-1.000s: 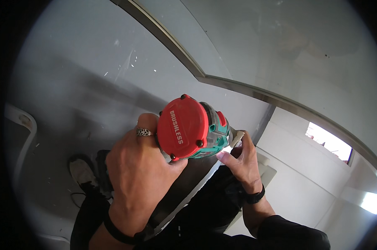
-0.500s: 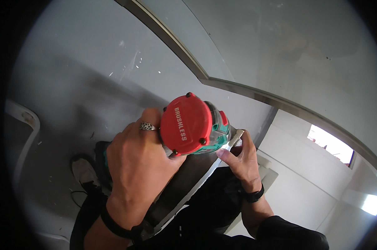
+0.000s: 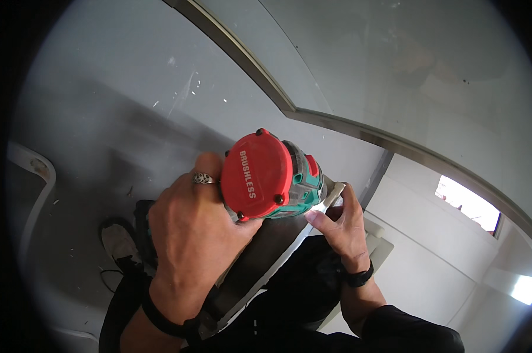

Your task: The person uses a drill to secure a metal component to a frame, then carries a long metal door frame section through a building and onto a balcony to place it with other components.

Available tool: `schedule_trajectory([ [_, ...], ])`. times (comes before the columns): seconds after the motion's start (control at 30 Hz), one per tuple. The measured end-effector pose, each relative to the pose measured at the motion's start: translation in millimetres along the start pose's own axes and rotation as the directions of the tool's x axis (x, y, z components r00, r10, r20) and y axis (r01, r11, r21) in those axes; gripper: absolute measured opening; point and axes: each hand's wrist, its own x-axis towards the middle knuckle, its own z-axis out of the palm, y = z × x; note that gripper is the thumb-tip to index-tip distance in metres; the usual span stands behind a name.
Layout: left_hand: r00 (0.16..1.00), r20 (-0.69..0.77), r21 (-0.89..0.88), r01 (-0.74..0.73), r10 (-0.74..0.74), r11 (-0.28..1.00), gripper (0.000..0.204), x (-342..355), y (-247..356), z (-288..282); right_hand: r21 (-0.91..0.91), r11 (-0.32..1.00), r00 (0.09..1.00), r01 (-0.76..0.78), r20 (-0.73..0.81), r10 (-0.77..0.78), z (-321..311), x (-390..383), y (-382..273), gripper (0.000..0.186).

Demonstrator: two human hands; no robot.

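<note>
My left hand (image 3: 196, 232), with a patterned ring and a black wristband, is wrapped round a cordless power drill (image 3: 257, 175) with a round red back cap and a green and grey body. The drill's nose points away from me and down, so its tip is hidden. Below it a long dark bar with a pale edge (image 3: 266, 257) slants across my lap. At the bar's far right end, my right hand (image 3: 342, 220) pinches it between thumb and fingers. What the drill's tip touches cannot be seen.
A glass panel (image 3: 407, 65) in a metal frame (image 3: 236, 50) spans the top and right. A bent white metal leg (image 3: 49, 176) stands at the left. White chips dot the grey floor (image 3: 130, 70); my shoe (image 3: 119, 240) rests there. A white wall (image 3: 419, 235) lies to the right.
The drill's back end has tilted slightly to the left, with my left hand shifting a little along with it. My right hand and the bar stay in place.
</note>
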Motion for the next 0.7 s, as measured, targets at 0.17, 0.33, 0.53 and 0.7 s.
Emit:
schedule_trajectory([
  [0.17,1.000,-0.011,0.029,-0.027,0.027,0.999,0.057,-0.4,1.5,-1.2,0.018,1.000,1.000,-0.001,-0.001,0.001,1.9,0.3,3.1,0.070],
  [0.33,0.999,-0.012,0.021,-0.046,0.046,0.999,0.057,0.4,4.4,-1.7,-0.029,1.000,1.000,-0.010,-0.003,0.010,-1.2,-0.5,0.4,0.068],
  [0.53,0.999,0.032,0.060,-0.010,0.008,0.998,0.055,-2.2,3.7,-3.8,-0.002,1.000,1.000,0.013,-0.011,-0.013,1.2,-0.5,1.5,0.069],
  [0.7,0.931,-0.143,0.127,-0.319,0.335,0.939,0.050,6.0,3.9,-5.9,-0.077,0.996,0.999,0.038,-0.019,-0.039,1.6,1.5,-0.9,0.068],
])
